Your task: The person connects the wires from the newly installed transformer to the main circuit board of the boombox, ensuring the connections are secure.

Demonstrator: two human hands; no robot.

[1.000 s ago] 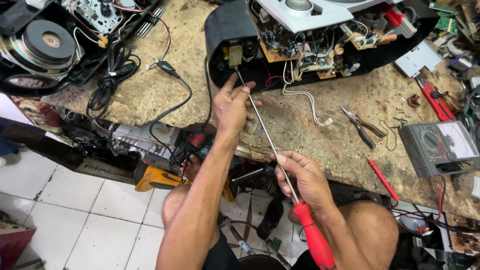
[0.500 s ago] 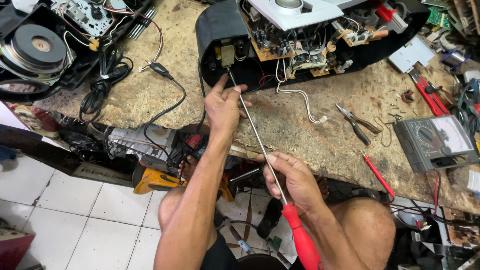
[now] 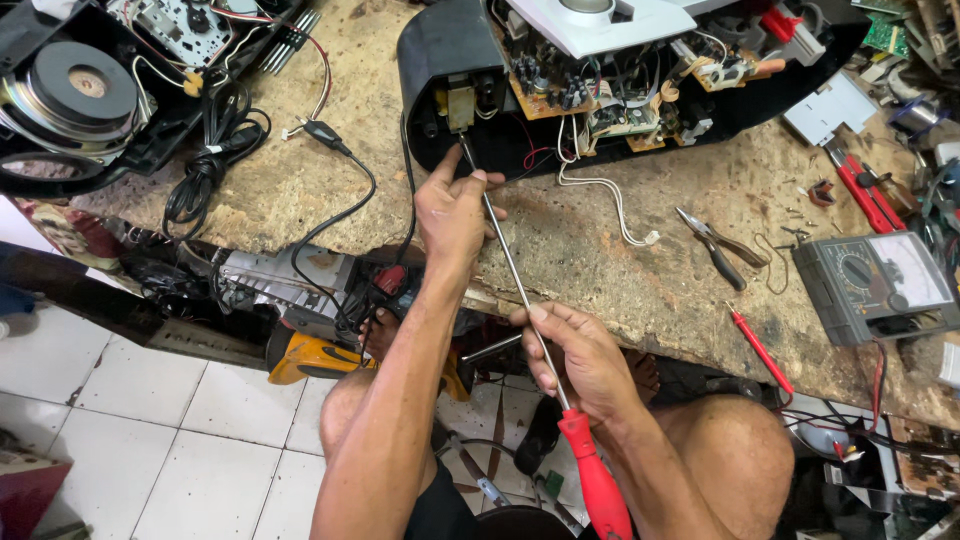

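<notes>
The black casing of an opened music player lies on its back at the far middle of the counter, like a shallow tub. Inside it sit brown circuit boards crowded with small parts, loose white and red wires, and a pale grey plate over the top. A second black shell at the far left corner holds a round speaker and another board.

The long screwdriver has a thin bare steel shaft and a red handle. It slants from the casing's near left wall, where its tip meets a small yellowish part, down past the counter's near edge to the handle above the person's lap. The left hand pinches the shaft near the tip. The right hand is clenched around the shaft just above the handle.

A white lead trails out of the casing toward the near edge. Right of it lie pliers, then a grey meter with a red probe at the ragged near edge. A black cable crosses the bare stretch left of the hands. Below the near edge, a tiled floor shows.
</notes>
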